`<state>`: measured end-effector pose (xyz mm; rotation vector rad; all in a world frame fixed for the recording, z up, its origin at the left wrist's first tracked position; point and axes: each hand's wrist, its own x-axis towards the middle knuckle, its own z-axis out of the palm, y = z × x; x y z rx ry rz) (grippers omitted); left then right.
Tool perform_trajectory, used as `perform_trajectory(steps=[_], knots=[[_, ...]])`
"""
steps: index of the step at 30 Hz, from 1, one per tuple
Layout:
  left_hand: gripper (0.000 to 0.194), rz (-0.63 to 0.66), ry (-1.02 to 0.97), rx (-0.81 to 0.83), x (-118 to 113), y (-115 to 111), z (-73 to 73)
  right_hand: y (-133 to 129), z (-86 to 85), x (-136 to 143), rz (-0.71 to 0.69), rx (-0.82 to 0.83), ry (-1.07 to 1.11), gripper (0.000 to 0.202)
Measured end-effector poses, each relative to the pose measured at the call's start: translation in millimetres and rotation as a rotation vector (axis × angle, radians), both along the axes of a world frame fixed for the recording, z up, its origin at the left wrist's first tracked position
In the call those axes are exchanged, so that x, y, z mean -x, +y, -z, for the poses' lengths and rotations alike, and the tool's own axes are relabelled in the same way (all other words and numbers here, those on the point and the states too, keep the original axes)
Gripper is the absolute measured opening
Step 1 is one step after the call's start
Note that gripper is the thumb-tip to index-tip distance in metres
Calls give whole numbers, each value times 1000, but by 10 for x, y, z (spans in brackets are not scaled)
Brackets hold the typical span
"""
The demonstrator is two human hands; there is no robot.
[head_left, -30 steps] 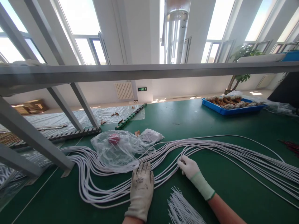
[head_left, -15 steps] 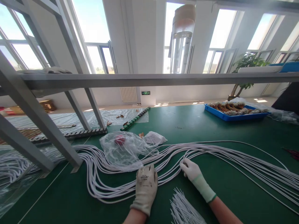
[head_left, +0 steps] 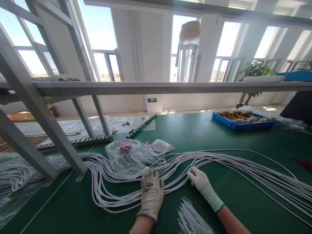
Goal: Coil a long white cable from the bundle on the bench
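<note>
Green bench (head_left: 192, 134); tall windows (head_left: 98, 29), upper frame. White cables (head_left: 207, 154) span lower centre: left hand (head_left: 151, 195) unclenched, fingers resting over them, glove printed "EDGE"; right hand (head_left: 200, 179) pinching them.

A blue tray (head_left: 227, 123) holds brown pieces (head_left: 236, 114), a leafy plant (head_left: 255, 70) standing behind it.

Long white cords (head_left: 202, 155): run past the right edge; a stretch lies hidden under the left hand (head_left: 152, 195).
Right hand (head_left: 198, 178): fingertips partly hidden; number of cords pinched cannot be told.
Short white strands (head_left: 192, 217): cut off by the bottom edge.
Clear bag (head_left: 133, 164): red thing (head_left: 125, 148) seen through it too blurred to name.
</note>
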<state>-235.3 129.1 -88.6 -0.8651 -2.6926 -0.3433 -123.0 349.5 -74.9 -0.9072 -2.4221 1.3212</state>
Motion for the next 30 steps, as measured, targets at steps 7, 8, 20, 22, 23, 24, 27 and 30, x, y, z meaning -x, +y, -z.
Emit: perform_trajectory(steps=[7,8,20,22,23,24,27,30], knots=[[43,82,-30,-6,40,-13,-77,-14,-25,-8,-5,-9,-4,19],[42,87,-35,-7,38,-16,-88,-18,-33,-7,-3,-11,-4,19],[42,101,-84,10,-2,-9,-108,-21,-39,-4,-11,-29,5,20],[43,94,-86,11,6,-3,-84,-16,-31,-4,-17,-33,10,20],[43,91,-88,11,11,-2,-72,-14,-27,-5,-20,-35,12,20],[43,90,-89,11,15,-2,-62,-12,-22,-6,-21,-37,14,21],[42,89,-92,12,22,-7,-50,-11,-10,-8,-23,-40,18,22],[41,86,-94,9,21,-9,-69,-9,-5,-8,-21,-39,27,24]])
